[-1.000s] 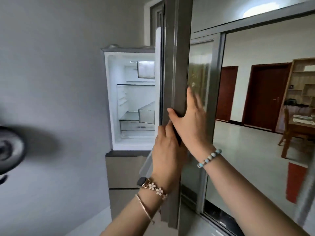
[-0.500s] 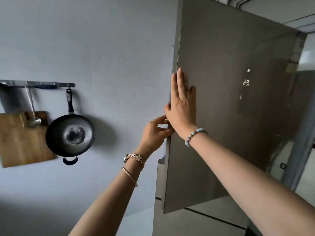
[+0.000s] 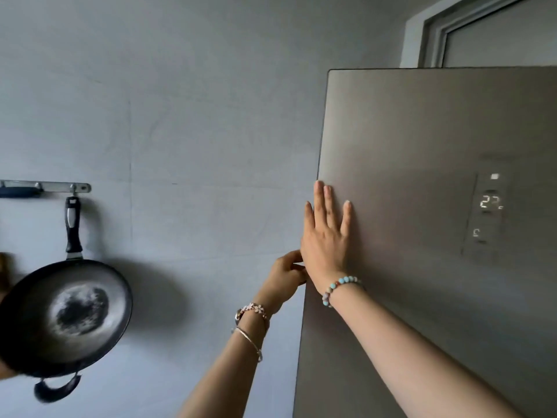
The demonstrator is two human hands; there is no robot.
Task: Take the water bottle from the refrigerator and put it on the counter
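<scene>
The grey refrigerator door fills the right half of the head view and faces me. Its lit display shows digits. My right hand lies flat on the door near its left edge, fingers spread and pointing up. My left hand is just left of it, with curled fingers on the door's left edge. No water bottle or counter is in view, and the fridge interior is hidden.
A black wok hangs by its handle from a metal wall rail at the left. Bare grey wall lies between wok and fridge. A grey door frame shows above the fridge.
The refrigerator door has swung from wide open, with the shelves showing, to facing me flat. Both hands stayed on its edge and my view turned left.
</scene>
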